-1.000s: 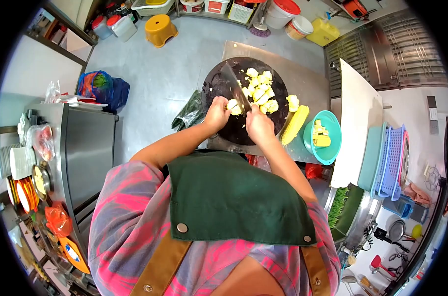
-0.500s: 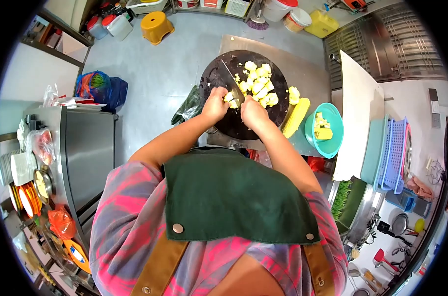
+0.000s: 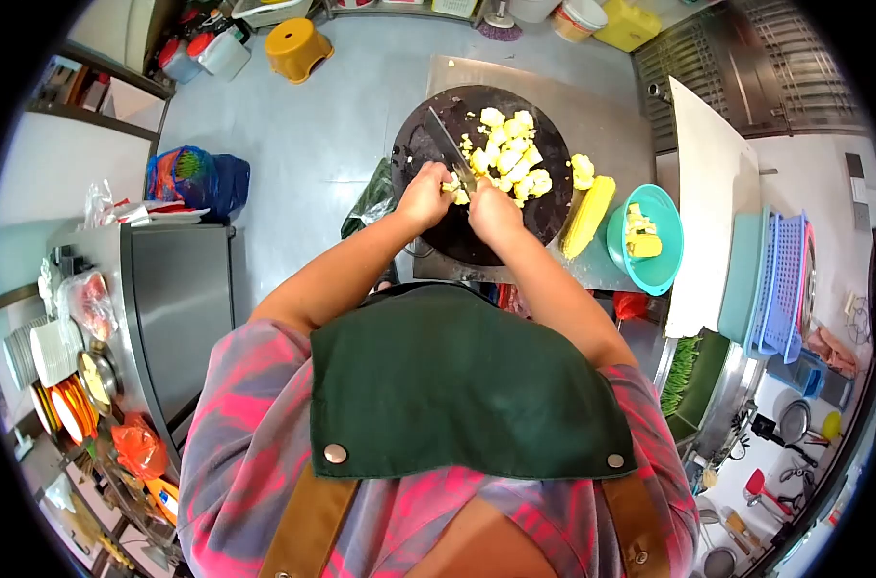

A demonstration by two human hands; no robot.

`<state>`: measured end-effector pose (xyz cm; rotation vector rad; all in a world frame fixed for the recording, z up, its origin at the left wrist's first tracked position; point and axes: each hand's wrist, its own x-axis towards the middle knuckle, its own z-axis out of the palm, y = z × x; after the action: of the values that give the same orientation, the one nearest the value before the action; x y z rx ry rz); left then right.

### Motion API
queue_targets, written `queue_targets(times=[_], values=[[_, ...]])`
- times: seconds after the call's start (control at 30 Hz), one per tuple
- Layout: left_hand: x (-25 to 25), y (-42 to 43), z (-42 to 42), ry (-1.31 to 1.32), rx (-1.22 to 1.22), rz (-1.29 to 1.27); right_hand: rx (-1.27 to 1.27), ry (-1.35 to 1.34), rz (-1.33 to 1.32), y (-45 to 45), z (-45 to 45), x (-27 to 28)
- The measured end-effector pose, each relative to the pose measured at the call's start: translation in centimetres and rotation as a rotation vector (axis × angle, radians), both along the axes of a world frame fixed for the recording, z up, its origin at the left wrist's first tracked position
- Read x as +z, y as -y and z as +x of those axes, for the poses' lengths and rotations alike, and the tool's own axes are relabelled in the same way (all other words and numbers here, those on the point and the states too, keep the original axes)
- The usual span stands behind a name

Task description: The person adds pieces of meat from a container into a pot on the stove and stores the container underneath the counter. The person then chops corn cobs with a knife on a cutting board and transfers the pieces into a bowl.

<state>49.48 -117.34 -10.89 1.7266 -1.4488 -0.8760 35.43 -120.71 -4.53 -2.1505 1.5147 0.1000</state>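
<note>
My right hand [image 3: 496,214] is closed round the handle of a kitchen knife [image 3: 446,137], whose blade points away and to the left over a dark round chopping board [image 3: 428,236]. Beside the blade, the curled fingers of my left hand [image 3: 425,196] hold a pale yellow chunk [image 3: 459,193] against the board. Several cut yellow chunks [image 3: 510,154] are heaped to the right of the knife, with small crumbs around them. Right of the board lie a long yellow piece that looks like a corn cob [image 3: 589,217] and one loose chunk [image 3: 582,171].
A turquoise bowl [image 3: 616,241] with yellow pieces stands at the right of the metal table [image 3: 602,125]. Next to it rises a white panel [image 3: 713,202]. A steel cabinet [image 3: 180,308] is at left, and a yellow stool [image 3: 298,50] stands on the floor beyond.
The view has shifted slightly. The knife stays by my left fingers, and the chunk under them looks lower and more broken up. Both hands remain in nearly the same place.
</note>
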Motion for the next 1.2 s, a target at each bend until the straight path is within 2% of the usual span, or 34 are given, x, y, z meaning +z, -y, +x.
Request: queue_targets(times=[0.07,0.13,0.17,0.23,0.27,0.33,0.37,0.43,0.5,0.53,0.67,0.77,0.97,1.2], values=[[-0.2,-0.6,-0.1,0.019,0.0,-0.007,-0.017,0.06,0.003,0.9,-1.4,0.9],[1.0,-0.8,0.5,0.128,0.014,-0.101,-0.078,0.058,-0.04,0.7,-2.7,3.0],[2.1,-1.1,0.8,0.268,0.04,-0.065,-0.138,0.046,-0.049,0.0,-3.4,4.0],[0.9,-0.7,1.8,0.295,0.077,-0.194,-0.292,0.264,-0.098,-0.9,-6.2,4.3],[0.3,-0.4,2.2,0.364,0.001,-0.08,-0.337,0.394,-0.089,-1.4,-8.6,2.2],[0.9,0.5,1.9,0.394,-0.187,-0.082,-0.521,0.607,0.083,-3.3,-12.4,0.5],[1.2,1.0,1.6,0.407,-0.283,-0.085,-0.659,0.691,0.25,-5.1,-13.6,0.9],[1.6,2.2,0.5,0.34,-0.5,-0.123,-0.886,0.78,0.329,-8.7,-15.3,-0.3],[1.8,3.5,-0.5,0.303,-0.571,-0.205,-1.0,0.83,0.422,-11.6,-16.6,-2.7],[1.4,4.2,-0.8,0.296,-0.619,-0.26,-1.011,0.853,0.465,-12.4,-16.4,-3.3],[2.5,4.1,-2.3,0.415,-0.698,-0.225,-1.007,0.873,0.472,-12.0,-12.2,-5.6],[2.9,2.9,-3.8,0.423,-0.635,-0.217,-0.874,0.916,0.521,-10.5,-8.5,-6.0],[0.7,2.8,-5.0,0.27,-0.35,-0.372,-0.873,0.962,0.587,-8.6,-5.6,-5.7],[1.0,2.5,-5.2,0.264,-0.356,-0.435,-0.767,1.005,0.693,-8.3,-5.6,-6.0]])
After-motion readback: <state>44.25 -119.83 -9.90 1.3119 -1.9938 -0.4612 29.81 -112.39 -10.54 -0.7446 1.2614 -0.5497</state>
